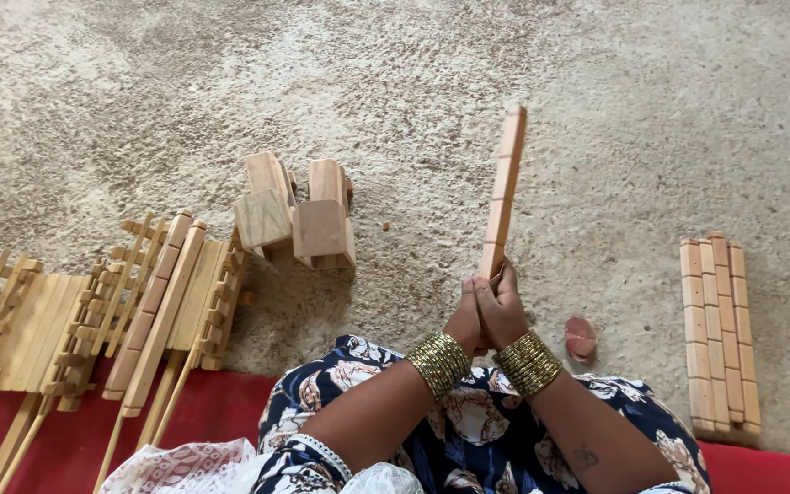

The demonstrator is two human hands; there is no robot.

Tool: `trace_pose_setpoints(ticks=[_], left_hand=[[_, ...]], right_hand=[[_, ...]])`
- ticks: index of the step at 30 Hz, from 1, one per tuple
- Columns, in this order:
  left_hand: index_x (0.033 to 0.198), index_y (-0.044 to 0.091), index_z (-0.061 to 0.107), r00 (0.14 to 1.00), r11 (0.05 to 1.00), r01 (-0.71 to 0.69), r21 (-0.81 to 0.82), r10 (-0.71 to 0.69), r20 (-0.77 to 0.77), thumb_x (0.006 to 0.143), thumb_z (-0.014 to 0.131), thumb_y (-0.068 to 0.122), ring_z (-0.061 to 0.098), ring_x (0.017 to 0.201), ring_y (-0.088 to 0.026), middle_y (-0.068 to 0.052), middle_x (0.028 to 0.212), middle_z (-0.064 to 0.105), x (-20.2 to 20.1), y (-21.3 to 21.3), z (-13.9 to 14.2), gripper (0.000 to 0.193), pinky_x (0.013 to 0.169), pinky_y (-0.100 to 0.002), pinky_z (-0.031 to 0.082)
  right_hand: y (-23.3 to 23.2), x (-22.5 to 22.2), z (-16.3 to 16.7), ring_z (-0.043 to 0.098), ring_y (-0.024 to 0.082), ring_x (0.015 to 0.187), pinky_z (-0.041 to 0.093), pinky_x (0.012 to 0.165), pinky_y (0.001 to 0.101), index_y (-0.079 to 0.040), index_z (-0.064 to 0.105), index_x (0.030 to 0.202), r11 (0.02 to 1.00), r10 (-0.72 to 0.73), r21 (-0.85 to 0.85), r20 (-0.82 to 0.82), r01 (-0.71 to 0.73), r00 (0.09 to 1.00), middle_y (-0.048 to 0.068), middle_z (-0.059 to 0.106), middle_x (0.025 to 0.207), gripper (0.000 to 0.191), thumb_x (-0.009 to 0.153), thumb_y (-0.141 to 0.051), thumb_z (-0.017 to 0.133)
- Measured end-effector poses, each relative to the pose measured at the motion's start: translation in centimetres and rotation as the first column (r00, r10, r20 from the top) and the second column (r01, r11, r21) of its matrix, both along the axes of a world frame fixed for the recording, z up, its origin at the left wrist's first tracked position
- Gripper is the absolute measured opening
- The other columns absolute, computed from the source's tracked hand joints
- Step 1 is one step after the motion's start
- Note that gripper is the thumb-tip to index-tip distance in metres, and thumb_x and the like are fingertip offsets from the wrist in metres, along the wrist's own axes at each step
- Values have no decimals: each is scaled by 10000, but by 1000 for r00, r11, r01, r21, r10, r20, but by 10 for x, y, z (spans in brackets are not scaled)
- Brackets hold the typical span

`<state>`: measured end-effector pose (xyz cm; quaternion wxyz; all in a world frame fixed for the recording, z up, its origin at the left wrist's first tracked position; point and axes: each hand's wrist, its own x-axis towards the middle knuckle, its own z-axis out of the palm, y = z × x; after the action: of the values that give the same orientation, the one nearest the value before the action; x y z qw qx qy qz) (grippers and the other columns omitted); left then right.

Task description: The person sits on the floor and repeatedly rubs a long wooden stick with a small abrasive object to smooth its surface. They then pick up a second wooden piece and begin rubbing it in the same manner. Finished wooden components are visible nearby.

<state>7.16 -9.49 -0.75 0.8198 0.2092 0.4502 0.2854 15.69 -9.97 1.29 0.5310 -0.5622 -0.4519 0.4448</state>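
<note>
A long notched wooden stick (502, 192) stands tilted away from me, its lower end gripped between both hands. My left hand (466, 316) and my right hand (503, 306) press together around that end, just above my lap. Each wrist wears a stack of gold bangles. A small reddish stone-like piece (581, 337) lies on the ground just right of my right hand.
Several similar notched sticks (717, 329) lie side by side at the right. Two chunky wooden blocks (294, 215) sit ahead at centre-left. Wooden comb-like frames and slats (102, 311) are piled at the left, partly on a red mat (203, 412). The ground is rough concrete.
</note>
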Motion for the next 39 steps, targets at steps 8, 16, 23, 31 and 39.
trace_pose_setpoints(ticks=[8,16,23,31,39], left_hand=[[1219,10,575,962,892,-47,450,161,-220,1033,469,347,686,876,-211,-120,991,670,-13,18,39,399,790,-341,615],[1127,59,529,872,865,-488,112,480,90,1066,388,393,674,842,-167,-92,948,650,-41,52,35,368,780,-328,600],[1042,108,478,732,767,-635,85,564,381,1058,385,439,602,648,-192,-43,761,598,-68,71,26,343,632,-391,557],[1219,128,539,754,848,-526,56,435,492,993,365,644,525,562,-143,-9,702,524,-71,61,37,590,526,-327,480],[1122,74,520,877,877,-459,140,423,226,1016,342,642,466,475,-105,7,672,490,-67,65,48,605,418,-261,465]], right_hand=[[-10,-10,29,679,219,775,608,647,374,-55,395,1398,975,152,19,674,-223,723,135,654,962,424,1036,-241,517],[-9,-16,39,642,231,681,587,583,385,-41,292,1483,940,272,-104,806,-325,526,145,631,932,620,944,-202,551],[-13,-11,28,589,163,610,547,566,311,-92,501,1345,846,493,-390,311,-364,812,94,666,822,519,875,-226,675],[-11,4,-6,639,78,739,578,663,242,-37,580,1200,744,620,-299,-27,-598,784,11,641,878,533,784,-255,831],[10,24,-12,445,51,474,451,394,197,-92,470,1388,635,613,-468,-178,-614,770,52,664,864,668,817,-335,714]])
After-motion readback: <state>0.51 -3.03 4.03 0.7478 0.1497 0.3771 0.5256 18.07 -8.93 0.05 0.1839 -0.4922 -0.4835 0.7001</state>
